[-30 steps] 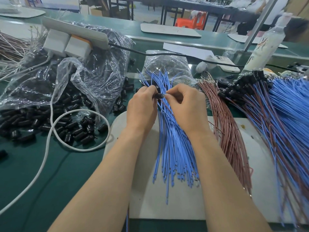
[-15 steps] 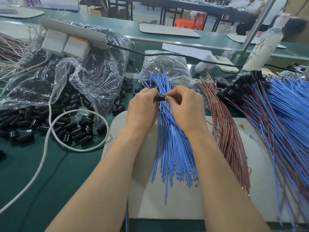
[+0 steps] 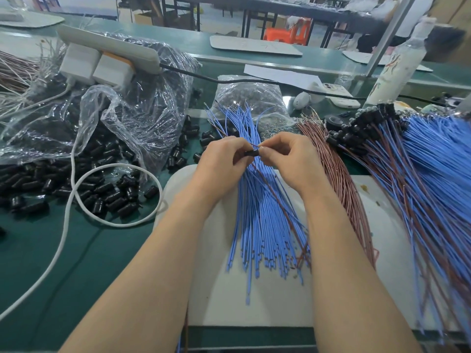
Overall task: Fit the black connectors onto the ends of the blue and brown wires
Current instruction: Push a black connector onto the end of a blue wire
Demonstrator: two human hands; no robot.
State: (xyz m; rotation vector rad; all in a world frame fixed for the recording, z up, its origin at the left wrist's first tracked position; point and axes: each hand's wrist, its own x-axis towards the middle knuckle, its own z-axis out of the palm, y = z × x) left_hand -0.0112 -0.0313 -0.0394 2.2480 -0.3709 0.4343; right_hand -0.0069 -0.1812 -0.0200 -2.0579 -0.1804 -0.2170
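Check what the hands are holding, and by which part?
Left hand pinches a black connector by its left end. Right hand pinches at its right end, where a brown wire passes; the wire grip itself is hidden.

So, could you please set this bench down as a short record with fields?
Left hand: pinches connector
Right hand: pinches the connector's other end
Blue wires: fanned on white board, under both hands
Brown wires: bundle right of the blue
Loose connectors: heaped at left, by plastic bag
Finished wires: far right, connectors fitted
Stage: one connector in hand; which wire it goes on, cannot tell
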